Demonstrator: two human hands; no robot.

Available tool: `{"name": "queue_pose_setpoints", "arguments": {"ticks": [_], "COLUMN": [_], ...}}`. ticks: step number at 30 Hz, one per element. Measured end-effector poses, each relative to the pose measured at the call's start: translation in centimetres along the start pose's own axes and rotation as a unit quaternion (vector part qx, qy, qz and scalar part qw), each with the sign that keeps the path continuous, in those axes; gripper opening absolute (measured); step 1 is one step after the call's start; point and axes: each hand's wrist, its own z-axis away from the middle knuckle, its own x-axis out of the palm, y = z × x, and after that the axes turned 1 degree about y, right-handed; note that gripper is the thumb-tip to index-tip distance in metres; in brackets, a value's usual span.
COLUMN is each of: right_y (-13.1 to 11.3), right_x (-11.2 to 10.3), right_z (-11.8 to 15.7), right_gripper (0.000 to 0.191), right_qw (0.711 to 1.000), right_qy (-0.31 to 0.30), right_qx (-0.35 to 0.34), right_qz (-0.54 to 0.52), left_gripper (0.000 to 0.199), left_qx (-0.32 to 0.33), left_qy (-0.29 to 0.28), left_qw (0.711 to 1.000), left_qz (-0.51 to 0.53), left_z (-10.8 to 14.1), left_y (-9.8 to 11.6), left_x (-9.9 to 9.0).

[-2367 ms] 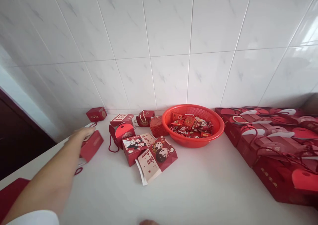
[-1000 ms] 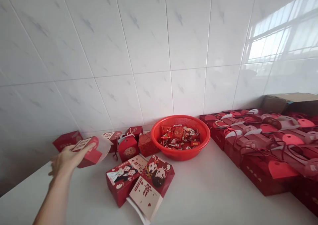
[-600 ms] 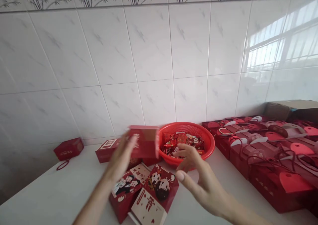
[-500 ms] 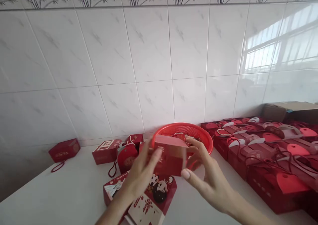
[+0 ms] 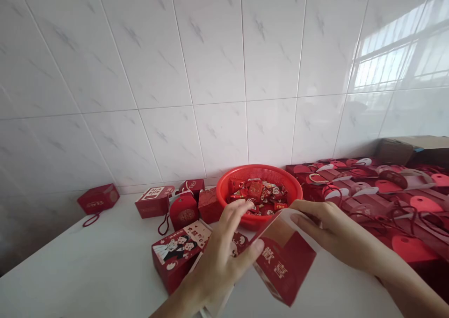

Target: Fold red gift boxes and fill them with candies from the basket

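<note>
In front of me is a red paper gift box (image 5: 289, 264) with gold characters, tilted, its upper end facing the basket. My right hand (image 5: 319, 220) pinches the pale upper flap at the box's right side. Against the left edge rests the thumb of my left hand (image 5: 224, 252); its other fingers reach toward the basket rim and are partly bent. Just behind, a red plastic basket (image 5: 220, 196) holds many red-wrapped sweets (image 5: 261, 194). Under and beside my left hand lie printed boxes, one with a cartoon couple (image 5: 178, 250).
Several small red boxes stand left by the tiled wall, among them one with a cord loop (image 5: 100, 198) and one with a white square label (image 5: 154, 201). Rows of red handled boxes (image 5: 372, 191) fill the right side. A cardboard carton (image 5: 396, 149) sits behind them.
The gift box has come nearer and to the right, and its upper end has tipped. My right hand has shifted to its top edge. The view has tilted down, showing more of the basket's sweets.
</note>
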Motion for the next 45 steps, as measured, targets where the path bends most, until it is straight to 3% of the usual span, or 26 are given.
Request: {"name": "queue_pose_setpoints", "arguments": {"ticks": [3, 7, 13, 15, 18, 21, 23, 26, 27, 30, 32, 36, 39, 43, 45], "right_y": [0.5, 1.0, 1.4, 1.5, 1.4, 1.1, 0.8, 0.5, 0.5, 0.3, 0.1, -0.4, -0.8, -0.9, -0.5], "right_x": [0.8, 2.3, 3.1, 3.3, 3.6, 4.0, 4.5, 5.1, 5.3, 5.5, 5.5, 5.1, 4.9, 3.9, 2.9], "right_z": [-0.2, -0.8, -1.5, -1.7, -1.9, -2.0, -1.9, -1.6, -1.5, -1.1, -0.9, -0.5, -0.3, -0.2, 0.0], "right_gripper": [0.034, 0.029, 0.031, 0.03, 0.024, 0.013, 0.014, 0.019, 0.019, 0.012, 0.006, 0.018, 0.017, 0.009, 0.013], "right_qw": [0.998, 0.995, 0.993, 0.992, 0.99, 0.979, 0.969, 0.962, 0.961, 0.964, 0.967, 0.971, 0.969, 0.971, 0.975], "right_qy": [-0.049, -0.094, -0.116, -0.117, -0.095, -0.067, -0.056, -0.06, -0.066, -0.094, -0.114, -0.141, -0.15, -0.171, -0.183], "right_qx": [-0.006, -0.009, -0.027, -0.02, 0.018, 0.051, 0.059, 0.048, 0.04, 0.013, 0.003, 0.018, 0.024, 0.032, 0.026], "right_qz": [0.024, 0.042, 0.015, 0.034, 0.106, 0.188, 0.232, 0.263, 0.264, 0.248, 0.227, 0.194, 0.194, 0.166, 0.127], "left_gripper": [0.04, 0.028, 0.026, 0.026, 0.049, 0.056, 0.05, 0.019, 0.023, 0.075, 0.092, 0.099, 0.104, 0.103, 0.104], "left_qx": [0.081, 0.117, 0.065, 0.056, 0.035, 0.017, 0.013, 0.007, 0.009, 0.023, 0.037, 0.071, 0.082, 0.049, 0.023], "left_qy": [-0.006, -0.047, -0.136, -0.132, -0.103, -0.092, -0.104, -0.157, -0.188, -0.277, -0.298, -0.292, -0.28, -0.263, -0.267], "left_qw": [0.997, 0.992, 0.988, 0.988, 0.991, 0.992, 0.992, 0.986, 0.98, 0.957, 0.948, 0.942, 0.938, 0.941, 0.941], "left_qz": [-0.019, -0.01, -0.04, -0.054, -0.084, -0.086, -0.073, -0.062, -0.065, -0.086, -0.104, -0.149, -0.189, -0.209, -0.206], "left_z": [0.5, 0.4, -0.1, -0.3, -0.6, -0.9, -0.9, -0.8, -0.7, -0.6, -0.6, -0.5, -0.2, 0.6, 0.9], "left_y": [0.7, 1.0, 1.0, 1.0, 0.9, 0.8, 0.8, 0.7, 0.7, 0.6, 0.6, 0.9, 1.1, 0.9, 0.9], "left_x": [0.7, 1.3, 1.8, 2.0, 2.3, 2.4, 2.0, 0.8, 0.3, -0.8, -1.0, -0.7, -0.4, -0.1, 0.1]}}
